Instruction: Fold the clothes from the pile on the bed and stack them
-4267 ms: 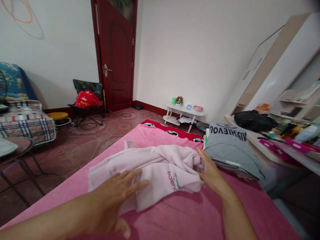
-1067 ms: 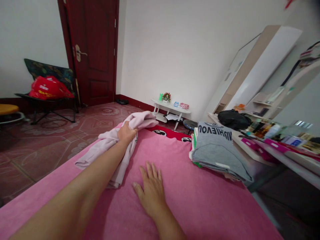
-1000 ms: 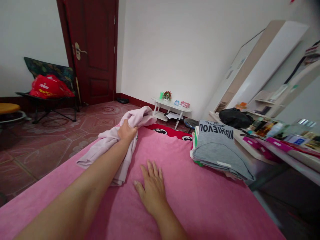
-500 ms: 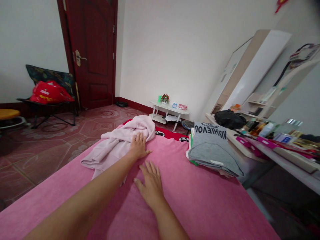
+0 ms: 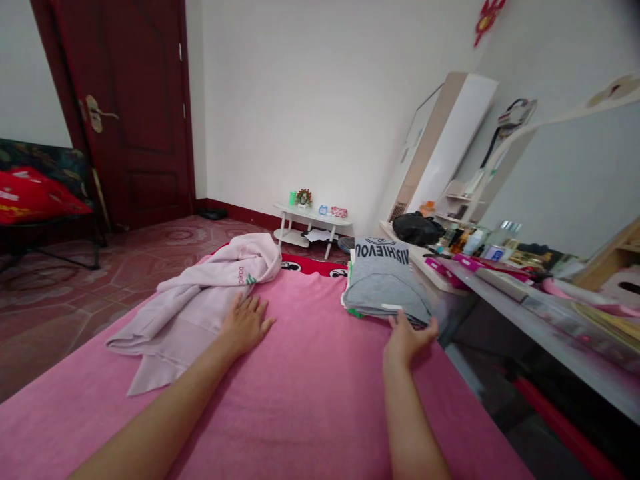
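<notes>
My left hand (image 5: 245, 323) lies flat with fingers spread on the pink blanket (image 5: 310, 393), its edge touching a crumpled pale pink sweatshirt (image 5: 200, 293) that sprawls at the bed's left side. My right hand (image 5: 407, 337) reaches the near edge of a folded grey T-shirt (image 5: 385, 283) that tops a stack of folded clothes at the bed's right edge. Its fingers are at the stack's lower edge; how firmly they grip is unclear.
A cluttered dresser (image 5: 500, 280) with bottles and a black bag (image 5: 417, 228) runs along the right. A small white table (image 5: 310, 223) stands by the far wall. A dark red door (image 5: 125, 113) and a chair with a red bag (image 5: 30, 197) are at left.
My left hand let go of the pink sweatshirt and now rests flat beside it. My right hand moved from the blanket's middle to the grey shirt stack. The view turned right.
</notes>
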A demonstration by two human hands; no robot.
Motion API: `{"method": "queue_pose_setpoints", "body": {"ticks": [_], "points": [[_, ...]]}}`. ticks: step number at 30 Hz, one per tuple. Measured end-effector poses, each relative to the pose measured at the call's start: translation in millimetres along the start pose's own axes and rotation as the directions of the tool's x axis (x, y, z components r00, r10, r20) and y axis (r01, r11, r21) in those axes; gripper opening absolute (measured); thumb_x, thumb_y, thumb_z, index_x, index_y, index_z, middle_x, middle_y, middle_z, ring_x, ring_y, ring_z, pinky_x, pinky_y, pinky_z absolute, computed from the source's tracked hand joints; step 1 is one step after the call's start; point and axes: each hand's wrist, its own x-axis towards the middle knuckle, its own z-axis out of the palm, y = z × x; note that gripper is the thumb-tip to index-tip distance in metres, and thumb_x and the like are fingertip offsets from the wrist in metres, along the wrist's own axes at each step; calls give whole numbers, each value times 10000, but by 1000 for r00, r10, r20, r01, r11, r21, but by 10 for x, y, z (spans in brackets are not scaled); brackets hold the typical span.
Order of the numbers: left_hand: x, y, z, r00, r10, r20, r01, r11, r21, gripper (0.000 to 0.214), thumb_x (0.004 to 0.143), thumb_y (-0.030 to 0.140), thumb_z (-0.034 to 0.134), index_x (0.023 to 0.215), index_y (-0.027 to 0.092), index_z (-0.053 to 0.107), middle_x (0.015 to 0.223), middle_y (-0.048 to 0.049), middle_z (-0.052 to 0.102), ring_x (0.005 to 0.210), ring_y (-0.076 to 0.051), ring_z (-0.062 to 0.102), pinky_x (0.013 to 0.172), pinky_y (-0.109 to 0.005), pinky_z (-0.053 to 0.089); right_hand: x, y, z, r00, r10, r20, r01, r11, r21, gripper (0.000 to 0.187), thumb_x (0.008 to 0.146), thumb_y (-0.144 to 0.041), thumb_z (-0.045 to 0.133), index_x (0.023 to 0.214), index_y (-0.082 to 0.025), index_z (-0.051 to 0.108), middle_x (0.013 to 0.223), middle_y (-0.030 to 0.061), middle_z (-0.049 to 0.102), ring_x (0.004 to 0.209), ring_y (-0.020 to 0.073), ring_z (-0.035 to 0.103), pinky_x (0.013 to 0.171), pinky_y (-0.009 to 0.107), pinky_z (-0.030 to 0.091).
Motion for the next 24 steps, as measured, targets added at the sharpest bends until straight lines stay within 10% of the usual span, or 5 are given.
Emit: {"method": "queue_pose_setpoints", "body": {"ticks": [6, 17, 21, 24], "points": [[-17, 2, -72, 1000, 15, -3, -15, 1000, 11, 532, 925, 499, 336, 1279, 161, 546, 1313, -169, 534, 1219, -284, 481, 1112, -511, 85, 353, 61, -253, 994, 113, 10, -109, 926, 360, 884, 451, -131, 733, 1215, -233, 300, 1297, 103, 364, 1022, 201, 611, 877, 399, 527], [-71, -8, -193, 998, 45, -40, -48, 996, -76, 425, 908, 430, 425, 1200, 175, 600, 1246, -149, 578, 1151, -276, 532, 1113, -509, 128, 597, -31, -243, 972, 232, 43, -222, 834, 506, 289, 667, -84, 598, 819, -213, 388, 898, -14, 501, 856, 88, 597, 799, 257, 543], [-8, -89, -183, 998, 9, -63, -29, 948, -317, 445, 858, 402, 520, 1254, 201, 554, 1332, -132, 519, 1236, -289, 462, 1108, -510, 177, 294, -420, -6, 927, 307, 217, -376, 770, 516, 185, 739, -151, 556, 732, -205, 379, 703, -66, 441, 555, 42, 491, 630, 209, 537], [92, -208, -224, 978, -159, -135, 30, 748, -663, 541, 846, 440, 525, 1322, 187, 479, 1393, -129, 455, 1284, -285, 413, 1079, -463, 289, -376, -787, 311, 868, 258, 425, -430, 819, 379, 140, 730, -218, 589, 805, -191, 473, 648, -79, 465, 502, 45, 447, 605, 214, 507]]}}
